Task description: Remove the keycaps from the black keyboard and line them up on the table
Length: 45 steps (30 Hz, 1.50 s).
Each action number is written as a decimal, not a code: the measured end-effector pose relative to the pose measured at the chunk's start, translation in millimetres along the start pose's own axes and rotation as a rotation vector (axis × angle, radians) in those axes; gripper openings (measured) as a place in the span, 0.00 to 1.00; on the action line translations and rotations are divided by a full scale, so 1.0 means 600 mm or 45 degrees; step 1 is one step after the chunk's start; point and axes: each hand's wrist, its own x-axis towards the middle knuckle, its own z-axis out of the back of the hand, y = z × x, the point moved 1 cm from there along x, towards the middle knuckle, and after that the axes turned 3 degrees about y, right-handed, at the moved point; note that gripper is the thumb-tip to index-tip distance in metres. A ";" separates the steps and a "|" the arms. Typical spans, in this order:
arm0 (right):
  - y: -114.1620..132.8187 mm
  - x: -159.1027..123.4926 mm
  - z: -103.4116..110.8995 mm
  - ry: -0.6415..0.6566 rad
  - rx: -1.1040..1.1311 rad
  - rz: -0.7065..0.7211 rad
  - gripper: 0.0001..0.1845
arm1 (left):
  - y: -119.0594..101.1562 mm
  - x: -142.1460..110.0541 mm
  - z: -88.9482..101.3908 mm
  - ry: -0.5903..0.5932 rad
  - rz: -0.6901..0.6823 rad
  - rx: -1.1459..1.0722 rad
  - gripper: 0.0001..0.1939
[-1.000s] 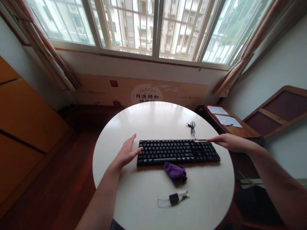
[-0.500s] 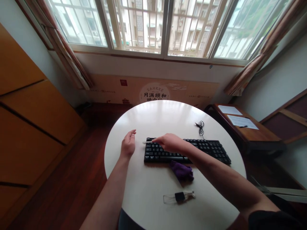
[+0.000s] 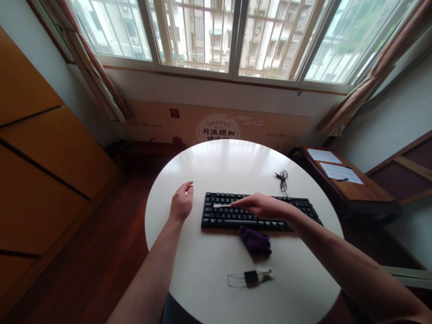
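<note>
While the keyboard (image 3: 232, 216) lies beneath, the right hand (image 3: 258, 206) grips a white tool (image 3: 222, 205).

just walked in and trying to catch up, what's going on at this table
A person at a round white table holds a thin, light-coloured tool in the right hand, over the left part of a black keyboard. The left hand is beside the keyboard, holding nothing that shows. Nearer the person lie a crumpled purple cloth and a small black item with a wire loop.
</note>
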 end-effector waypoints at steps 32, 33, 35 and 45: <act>0.025 -0.120 -0.108 -0.414 -0.065 -0.264 0.25 | -0.035 -0.031 -0.054 0.390 -0.408 0.177 0.18; 0.021 -0.115 -0.107 -0.430 -0.107 -0.281 0.26 | -0.034 -0.029 -0.054 0.393 -0.401 0.166 0.18; -0.002 -0.124 -0.100 -0.484 -0.166 -0.343 0.27 | -0.033 -0.027 -0.053 0.407 -0.387 0.152 0.18; -0.129 -0.311 -0.071 -0.961 -0.320 -1.262 0.26 | -0.022 -0.009 -0.056 0.421 -0.405 0.161 0.18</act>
